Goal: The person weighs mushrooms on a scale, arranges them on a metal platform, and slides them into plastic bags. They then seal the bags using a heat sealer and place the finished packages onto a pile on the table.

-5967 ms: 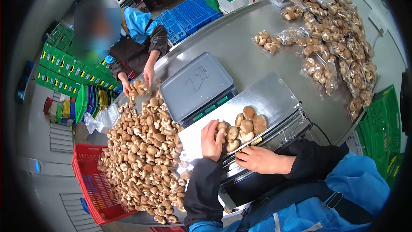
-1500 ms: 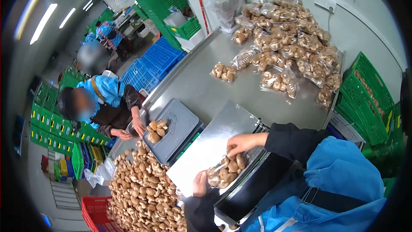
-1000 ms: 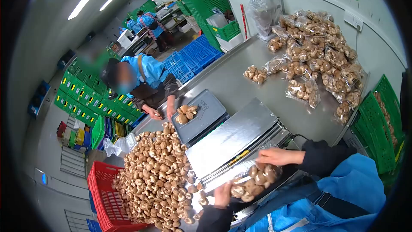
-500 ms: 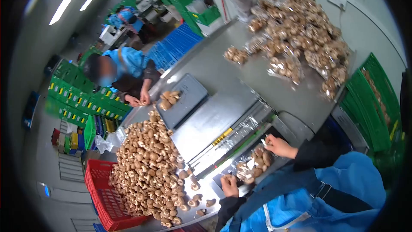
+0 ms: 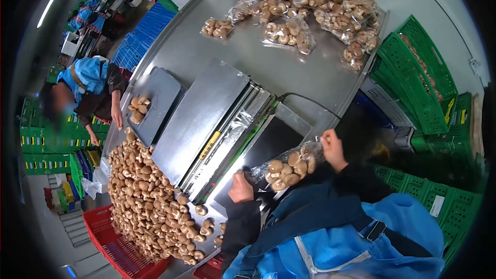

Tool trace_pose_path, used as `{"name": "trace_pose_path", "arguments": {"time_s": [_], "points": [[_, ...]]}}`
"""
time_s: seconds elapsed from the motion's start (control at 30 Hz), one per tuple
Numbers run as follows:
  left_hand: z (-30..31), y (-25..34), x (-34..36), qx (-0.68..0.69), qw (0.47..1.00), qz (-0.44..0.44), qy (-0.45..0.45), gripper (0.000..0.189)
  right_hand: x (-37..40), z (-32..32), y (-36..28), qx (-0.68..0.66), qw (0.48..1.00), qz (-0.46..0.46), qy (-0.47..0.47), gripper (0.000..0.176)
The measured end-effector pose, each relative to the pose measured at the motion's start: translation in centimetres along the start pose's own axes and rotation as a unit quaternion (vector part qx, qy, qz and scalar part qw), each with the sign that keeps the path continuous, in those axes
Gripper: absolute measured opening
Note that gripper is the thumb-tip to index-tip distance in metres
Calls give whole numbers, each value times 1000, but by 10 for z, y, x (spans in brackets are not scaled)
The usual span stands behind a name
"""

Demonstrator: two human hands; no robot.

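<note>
A clear plastic bag of brown mushrooms hangs stretched between my two hands, close to my body. My left hand is closed on the bag's left end. My right hand pinches the plastic at the right end, fingertips together. Just beyond the bag stands a flat metal machine with a long bar along its near side, which looks like a bag sealer. Its dark front plate shows between the bar and the bag.
Loose mushrooms are heaped at the left, spilling from a red crate. A grey tray holds a few mushrooms. Filled bags pile up at the table's far end. Green crates stand right. A co-worker reaches toward the heap.
The bag has come back from the machine toward my body, uncovering more of the dark plate. My view has shifted. The co-worker's hands, together before, are now apart.
</note>
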State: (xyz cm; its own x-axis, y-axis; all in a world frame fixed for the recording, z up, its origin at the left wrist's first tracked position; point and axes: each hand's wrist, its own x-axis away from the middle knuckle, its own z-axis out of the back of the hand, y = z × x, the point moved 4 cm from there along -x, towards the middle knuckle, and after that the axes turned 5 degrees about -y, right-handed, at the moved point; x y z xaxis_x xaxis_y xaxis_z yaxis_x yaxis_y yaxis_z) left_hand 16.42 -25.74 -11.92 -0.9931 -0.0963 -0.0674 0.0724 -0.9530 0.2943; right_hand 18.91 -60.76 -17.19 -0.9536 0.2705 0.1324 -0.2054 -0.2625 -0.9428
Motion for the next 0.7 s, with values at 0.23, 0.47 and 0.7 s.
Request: {"name": "trace_pose_path", "arguments": {"time_s": [0.23, 0.47, 0.7], "points": [[-28, 81, -38, 233, 961, -146, -23, 18, 44, -52, 27, -297, 942, -106, -119, 13], [75, 158, 2, 689, 624, 50, -365, 22, 100, -29, -102, -488, 553, -420, -528, 47], [107, 148, -5, 727, 576, -280, -248, 30, 117, -52, -154, -383, 766, -118, -503, 26]]}}
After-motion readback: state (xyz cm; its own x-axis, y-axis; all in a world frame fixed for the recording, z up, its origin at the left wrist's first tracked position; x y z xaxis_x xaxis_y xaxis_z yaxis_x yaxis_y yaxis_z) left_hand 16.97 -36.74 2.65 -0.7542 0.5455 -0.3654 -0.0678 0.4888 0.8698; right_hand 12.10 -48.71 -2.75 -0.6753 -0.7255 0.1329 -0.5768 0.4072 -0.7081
